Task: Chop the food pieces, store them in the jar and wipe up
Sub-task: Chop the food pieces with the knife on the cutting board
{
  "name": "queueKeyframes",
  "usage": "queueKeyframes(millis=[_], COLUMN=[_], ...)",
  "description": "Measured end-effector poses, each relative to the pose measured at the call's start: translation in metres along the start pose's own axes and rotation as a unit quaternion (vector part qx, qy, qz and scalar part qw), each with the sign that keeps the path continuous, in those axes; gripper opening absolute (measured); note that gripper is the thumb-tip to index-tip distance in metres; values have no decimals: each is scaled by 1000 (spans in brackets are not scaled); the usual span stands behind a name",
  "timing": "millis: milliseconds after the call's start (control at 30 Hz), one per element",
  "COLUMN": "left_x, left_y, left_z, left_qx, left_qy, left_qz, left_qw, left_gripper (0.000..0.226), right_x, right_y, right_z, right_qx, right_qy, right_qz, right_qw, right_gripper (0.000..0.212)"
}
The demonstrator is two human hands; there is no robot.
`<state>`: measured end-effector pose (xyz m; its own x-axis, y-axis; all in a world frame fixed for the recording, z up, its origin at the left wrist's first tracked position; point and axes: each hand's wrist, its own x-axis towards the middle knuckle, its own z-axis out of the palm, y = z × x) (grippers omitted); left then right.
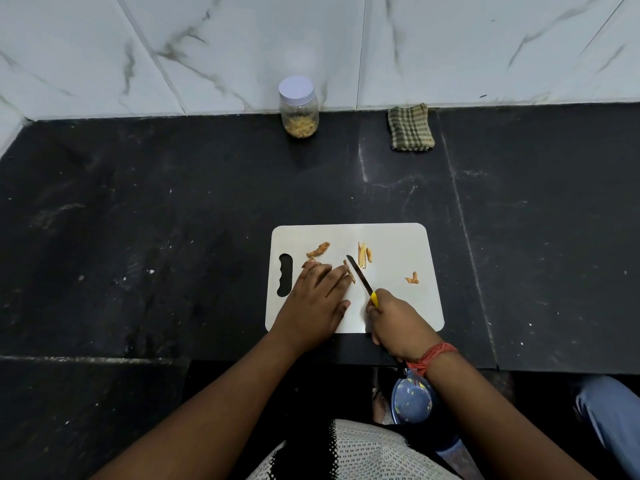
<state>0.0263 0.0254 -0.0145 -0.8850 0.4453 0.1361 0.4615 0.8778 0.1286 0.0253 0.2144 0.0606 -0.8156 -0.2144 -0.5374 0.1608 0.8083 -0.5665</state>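
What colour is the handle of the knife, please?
Yellow, on the knife that the right hand grips; head view.

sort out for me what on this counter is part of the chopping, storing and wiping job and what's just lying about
Part of the job:
cutting board
food pieces
knife, gripped by the right hand
left hand, pressing a piece to the board
jar, lid on, by the wall
checked cloth

Just lying about:
blue container below the counter edge

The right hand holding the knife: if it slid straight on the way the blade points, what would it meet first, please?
Probably the food piece under the left hand's fingertips; the knife in the right hand points up-left, right beside it. Depth is uncertain.
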Motion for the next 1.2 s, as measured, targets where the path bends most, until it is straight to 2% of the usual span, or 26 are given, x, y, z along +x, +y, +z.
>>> queueKeyframes(millis=[767, 900, 1100, 1200], left_x=[0, 1, 1, 1], left_y=[0, 0, 0, 0], left_z=[2, 3, 4, 4], left_qx=[-7, -7, -4, 0], left_qy=[4, 0, 13, 14], left_qz=[-7, -7, -3, -4], left_qw=[1000, 1000, 1000, 1000], left_gripper=[47, 48, 46, 46], right_x=[5, 7, 11, 10], right_y=[3, 0, 4, 5], right_z=[5, 5, 5, 5], right_qx=[-30, -65, -101, -113], right_qy=[-8, -35, -34, -27], right_qz=[3, 1, -5, -9], right_qw=[1000, 997, 994, 993], right_gripper=[15, 2, 20, 15])
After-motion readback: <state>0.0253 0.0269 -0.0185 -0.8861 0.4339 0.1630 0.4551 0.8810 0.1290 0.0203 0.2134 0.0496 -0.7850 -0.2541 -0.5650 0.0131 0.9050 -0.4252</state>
